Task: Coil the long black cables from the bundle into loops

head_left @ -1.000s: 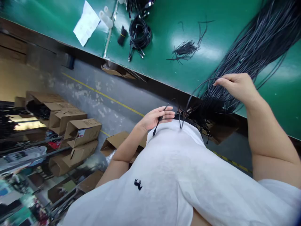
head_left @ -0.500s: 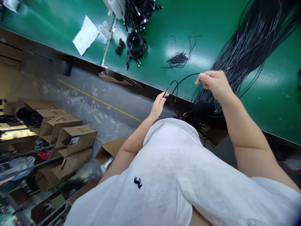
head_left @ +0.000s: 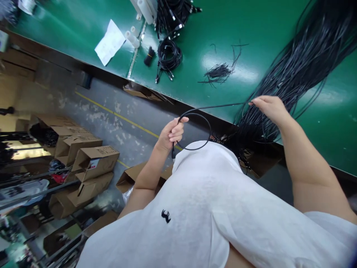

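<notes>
Between my hands runs a thin black cable (head_left: pixel 216 107). My left hand (head_left: pixel 173 133) is closed on it, and a single round loop hangs from these fingers in front of the white shirt. A connector end (head_left: pixel 173 153) dangles below that hand. My right hand (head_left: pixel 267 106) pinches the cable farther along, at the table's front edge, holding it nearly straight. Beside and behind the right hand lies a big bundle of loose black cables (head_left: pixel 301 70), its near ends drooping over the edge.
On the green table (head_left: pixel 212 15) lie a heap of short black ties (head_left: pixel 219 72), a coiled cable (head_left: pixel 169 56), a small tied bundle (head_left: pixel 149 56), more cables with plugs (head_left: pixel 174 16), white rolls (head_left: pixel 132 39) and a paper sheet (head_left: pixel 109 42). Cardboard boxes (head_left: pixel 96 160) stand on the floor at left.
My left hand has moved left and down, and the cable now forms a round loop at it. My right hand has shifted right and slightly down, drawing the cable straighter.
</notes>
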`<state>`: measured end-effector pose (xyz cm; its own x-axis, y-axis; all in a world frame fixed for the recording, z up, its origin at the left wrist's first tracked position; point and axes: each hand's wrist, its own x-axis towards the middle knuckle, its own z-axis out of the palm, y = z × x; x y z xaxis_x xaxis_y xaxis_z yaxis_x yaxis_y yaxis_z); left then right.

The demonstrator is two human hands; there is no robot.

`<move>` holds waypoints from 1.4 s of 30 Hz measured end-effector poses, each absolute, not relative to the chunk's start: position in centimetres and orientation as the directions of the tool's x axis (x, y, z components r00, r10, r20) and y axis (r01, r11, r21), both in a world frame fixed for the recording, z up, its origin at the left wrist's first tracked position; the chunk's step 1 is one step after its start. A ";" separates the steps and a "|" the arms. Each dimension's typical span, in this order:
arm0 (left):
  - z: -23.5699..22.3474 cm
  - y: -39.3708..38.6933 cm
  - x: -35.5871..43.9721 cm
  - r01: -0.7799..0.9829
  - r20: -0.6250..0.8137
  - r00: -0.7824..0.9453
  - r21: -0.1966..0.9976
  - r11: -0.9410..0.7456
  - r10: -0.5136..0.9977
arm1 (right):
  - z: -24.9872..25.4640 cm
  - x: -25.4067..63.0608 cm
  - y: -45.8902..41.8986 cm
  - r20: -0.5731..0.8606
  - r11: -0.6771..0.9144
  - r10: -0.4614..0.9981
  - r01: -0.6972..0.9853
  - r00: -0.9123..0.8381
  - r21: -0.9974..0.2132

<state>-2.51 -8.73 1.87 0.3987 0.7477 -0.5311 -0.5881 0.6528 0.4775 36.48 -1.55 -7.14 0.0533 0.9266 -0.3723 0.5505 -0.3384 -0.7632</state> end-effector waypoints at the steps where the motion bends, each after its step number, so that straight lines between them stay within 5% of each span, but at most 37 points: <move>1: 2.1 -8.7 -3.2 -0.651 -0.550 0.350 0.439 0.619 0.758 | -7.8 37.2 -2.3 -0.370 -0.299 0.929 0.634 0.022 -0.713; 9: -0.1 -9.7 -6.4 -0.755 -0.802 0.283 0.152 0.638 0.526 | -12.4 41.8 -9.5 -0.459 -0.260 0.888 0.867 0.041 -0.425; 11: 0.4 -10.2 -7.4 -0.780 -0.796 0.235 0.189 0.597 0.558 | -12.9 43.0 -10.6 -0.456 -0.201 0.890 0.899 0.002 -0.390; 15: 3.2 -10.6 -9.1 -0.815 -0.678 0.047 0.399 0.420 0.733 | -11.6 42.1 -10.8 -0.444 0.160 0.850 0.942 -0.283 -0.295; 18: 4.1 -10.2 -8.9 -0.762 -0.656 0.066 0.454 0.462 0.752 | -8.2 36.7 -11.7 -0.369 0.343 0.843 0.919 -0.392 -0.192; 20: 3.3 -9.9 -7.8 -0.668 -0.667 0.136 0.484 0.565 0.733 | -5.2 31.6 -13.2 -0.287 0.470 0.780 0.824 -0.555 -0.317; 22: 1.8 -10.0 -6.1 -0.528 -0.645 0.196 0.565 0.634 0.739 | -2.4 26.7 -14.5 -0.124 0.582 0.628 0.570 -0.768 -0.580; 25: -0.1 -10.8 -3.2 -0.317 -0.589 0.376 0.644 0.696 0.716 | 0.4 22.0 -13.4 0.071 0.534 0.611 0.343 -0.789 -0.773; 30: 0.8 -11.7 -1.6 -0.250 -0.477 0.628 0.625 0.740 0.615 | 0.2 22.1 -5.9 0.016 0.327 0.844 0.491 -0.536 -0.807; 36: 2.8 -11.0 -4.0 -0.541 -0.609 0.413 0.434 0.720 0.678 | -4.2 27.9 -4.2 -0.173 0.144 0.893 0.629 -0.415 -0.764; 42: 2.4 -11.8 -5.2 -0.695 -0.659 0.216 0.414 0.587 0.721 | -10.3 33.2 -5.9 -0.233 0.213 0.883 0.792 -0.407 -0.573</move>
<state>-5.24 -11.78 2.36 0.2164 0.7207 -0.6586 -0.6955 0.5872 0.4141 33.19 -5.93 -10.34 -0.4067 0.8833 -0.2333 0.7916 0.2133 -0.5726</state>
